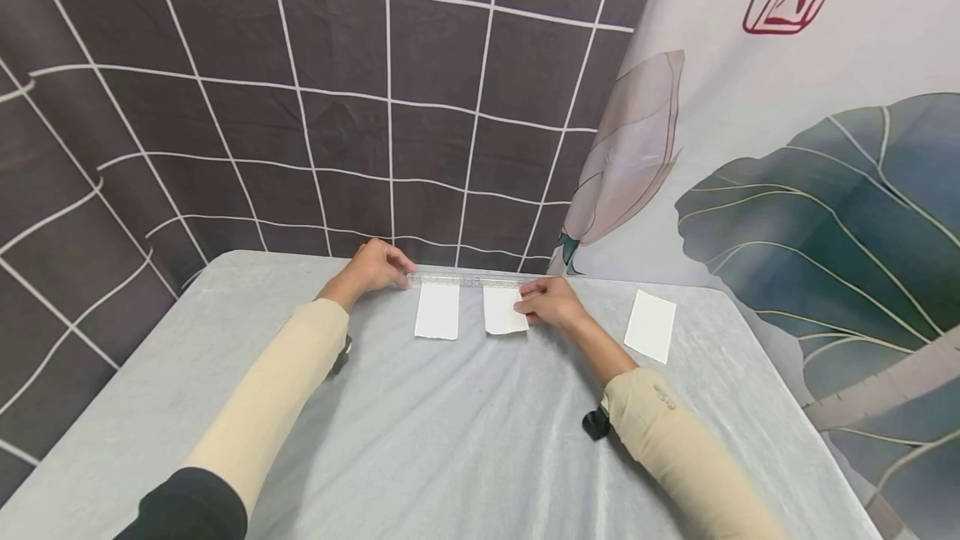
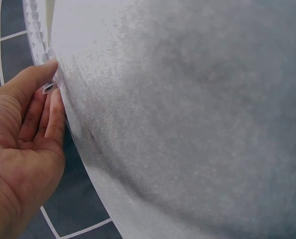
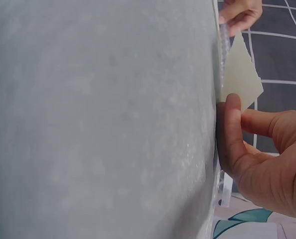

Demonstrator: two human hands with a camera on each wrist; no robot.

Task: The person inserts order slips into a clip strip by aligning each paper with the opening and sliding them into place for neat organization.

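A clear plastic strip [image 1: 471,280] lies along the table's far edge. My left hand [image 1: 375,265] pinches its left end between thumb and fingers, as the left wrist view also shows. Two white paper pieces meet the strip at their top edges: a left one [image 1: 437,311] lying flat and a right one [image 1: 504,312] with an uneven lower edge. My right hand [image 1: 553,303] pinches the right piece at its right side. In the right wrist view this paper [image 3: 241,74] stands tilted up from the cloth. Whether those fingers also touch the strip is hidden.
A third white paper piece [image 1: 650,327] lies by itself to the right of my right hand. Pale grey cloth [image 1: 450,440] covers the table, with soft folds. A dark gridded curtain [image 1: 330,132] hangs right behind the far edge, and a leaf-patterned one [image 1: 810,215] at the right.
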